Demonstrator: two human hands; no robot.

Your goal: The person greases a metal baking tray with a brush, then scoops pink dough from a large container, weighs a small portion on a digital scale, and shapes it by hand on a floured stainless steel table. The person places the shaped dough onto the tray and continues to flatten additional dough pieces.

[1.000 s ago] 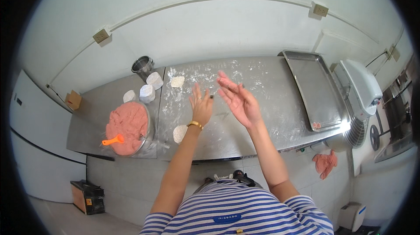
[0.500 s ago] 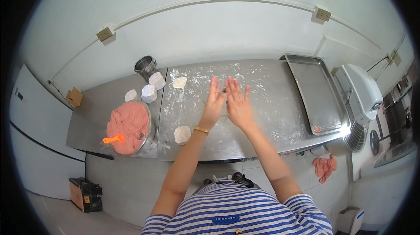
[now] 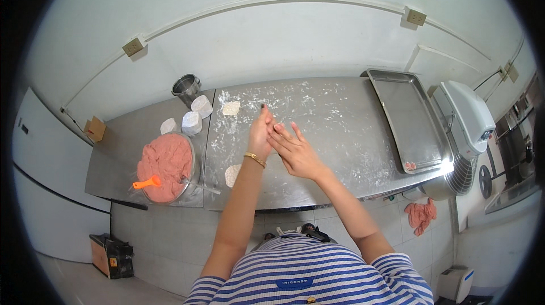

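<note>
My left hand point(image 3: 261, 132) is turned edge-on above the steel table, a gold bangle on its wrist. Its fingers are partly hidden, and a small dark spot I cannot make out shows at its tip. My right hand point(image 3: 301, 155) lies against the left palm with its fingers stretched out. Whether anything sits between the palms is hidden. A pale floured slab point(image 3: 233, 175) rests beside my left wrist, and another pale piece point(image 3: 231, 108) lies farther back. Left of them stands a bowl point(image 3: 197, 164) of pink ground mixture point(image 3: 166, 163), with an orange-handled scoop point(image 3: 147, 182) on it.
White floured blocks point(image 3: 192, 123) stand by a metal pot point(image 3: 186, 89) at the back left. White flour streaks the steel table point(image 3: 335, 157). To the right are a large metal tray point(image 3: 413, 123) and a white-grey machine point(image 3: 465, 116). A pink cloth point(image 3: 420, 217) hangs low at the right.
My hands have turned and shifted slightly left. The right fingers now point to the left, across the left palm, instead of away from me.
</note>
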